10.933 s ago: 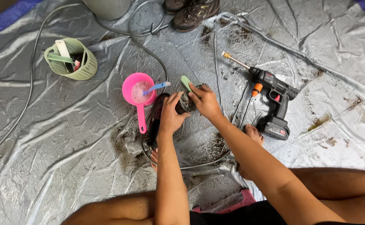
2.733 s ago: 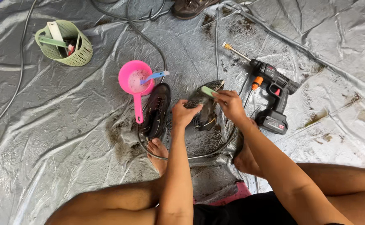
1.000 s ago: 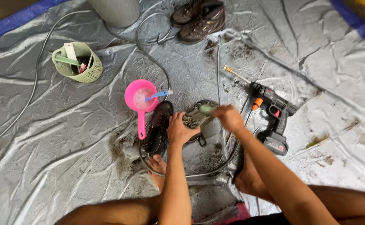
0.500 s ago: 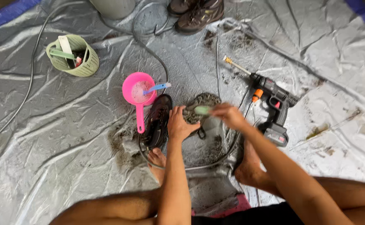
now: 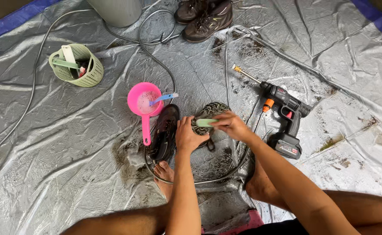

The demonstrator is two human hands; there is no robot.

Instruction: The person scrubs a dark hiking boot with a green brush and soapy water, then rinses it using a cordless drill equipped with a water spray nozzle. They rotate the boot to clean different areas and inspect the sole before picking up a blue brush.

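My left hand (image 5: 190, 135) grips a muddy shoe (image 5: 212, 109) turned sole-up over the silver tarp. My right hand (image 5: 231, 125) is closed on a pale green brush (image 5: 206, 122) and presses it against the shoe's sole. A second dark shoe (image 5: 165, 132) lies on the tarp just left of my left hand, next to my bare foot (image 5: 165, 173).
A pink ladle-shaped scoop (image 5: 144, 104) with soapy water and a blue toothbrush sits left of the shoes. A black cordless spray gun (image 5: 282, 115) lies to the right. A green basket (image 5: 75, 65) is at far left, a pair of brown shoes (image 5: 204, 15) at top, hoses (image 5: 156, 65) run across the tarp.
The brush has shifted a little across the sole while my left hand keeps holding the shoe. The view has moved slightly.
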